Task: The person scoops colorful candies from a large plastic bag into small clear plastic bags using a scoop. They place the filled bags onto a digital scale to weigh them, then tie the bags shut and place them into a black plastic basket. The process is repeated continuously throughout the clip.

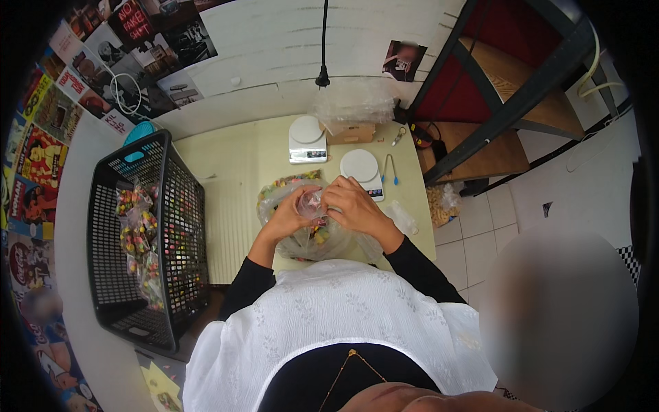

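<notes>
Both hands meet over a large clear plastic bag (329, 247) of colourful wrapped sweets on the table. My left hand (288, 213) curls around a small clear plastic bag (310, 203), holding its side. My right hand (347, 203) pinches the same small bag at its right edge, fingers bent. What the small bag contains cannot be told. Just above my right hand stands a white kitchen scale (359, 166), its display partly hidden by the hand. A second white scale (307, 131) is farther back. Blue-tipped tongs (390, 170) lie right of the nearer scale.
A black plastic basket (165, 206) with filled small bags (139, 226) stands left. Behind the scales, clear bags (355, 100) lie on a cardboard box (351, 134). Another clear bag (400, 217) lies at right. A black metal frame (494, 118) rises beyond the table (226, 232).
</notes>
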Demonstrator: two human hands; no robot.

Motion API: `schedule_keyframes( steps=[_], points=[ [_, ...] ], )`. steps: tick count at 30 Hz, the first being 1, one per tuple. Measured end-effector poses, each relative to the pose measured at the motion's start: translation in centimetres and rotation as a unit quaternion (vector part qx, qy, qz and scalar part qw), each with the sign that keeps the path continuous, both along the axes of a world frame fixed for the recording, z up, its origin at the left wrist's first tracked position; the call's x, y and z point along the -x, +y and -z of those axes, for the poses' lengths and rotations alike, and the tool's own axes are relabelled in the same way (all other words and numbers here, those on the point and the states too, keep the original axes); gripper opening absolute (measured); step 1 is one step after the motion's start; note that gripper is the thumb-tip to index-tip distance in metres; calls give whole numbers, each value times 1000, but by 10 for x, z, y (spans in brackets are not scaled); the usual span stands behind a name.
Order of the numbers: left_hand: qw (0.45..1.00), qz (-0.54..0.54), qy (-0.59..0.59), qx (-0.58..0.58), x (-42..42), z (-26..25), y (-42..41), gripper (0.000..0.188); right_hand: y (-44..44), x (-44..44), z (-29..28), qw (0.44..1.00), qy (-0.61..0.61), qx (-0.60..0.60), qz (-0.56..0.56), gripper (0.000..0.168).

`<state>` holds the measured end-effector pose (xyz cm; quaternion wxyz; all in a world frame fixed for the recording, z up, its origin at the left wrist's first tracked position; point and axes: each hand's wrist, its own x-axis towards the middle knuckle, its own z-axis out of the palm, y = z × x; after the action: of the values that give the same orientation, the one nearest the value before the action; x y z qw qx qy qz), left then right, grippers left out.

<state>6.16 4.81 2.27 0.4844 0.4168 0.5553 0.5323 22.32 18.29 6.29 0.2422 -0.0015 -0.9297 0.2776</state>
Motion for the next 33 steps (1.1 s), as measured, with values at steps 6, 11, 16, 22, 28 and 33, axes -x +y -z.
schedule_keyframes(
  steps=[6, 11, 16, 22, 28, 33],
  points=[
    [1000, -17, -1, -4, 1, 0, -1, 74, 1, 5, 3, 999, -17, -37, -4, 20],
    [995, -80, -32, -55, 5, 8, -3, 68, -10, 9, -6, 995, 50, 66, 49, 34],
    [980, -151, -81, -100, 4, -9, -8, 66, -6, 7, 29, 948, -43, 291, 118, 36],
    [960, -190, -103, -177, -3, -11, -8, 67, -31, 11, 68, 714, -215, 666, 28, 39],
    [956, -216, -127, -153, -8, -14, -15, 68, -34, 20, 100, 771, -139, 621, -21, 32],
    [934, -275, -106, -202, 6, -14, -35, 68, -15, 15, 110, 965, -125, 187, 136, 28]
  ],
)
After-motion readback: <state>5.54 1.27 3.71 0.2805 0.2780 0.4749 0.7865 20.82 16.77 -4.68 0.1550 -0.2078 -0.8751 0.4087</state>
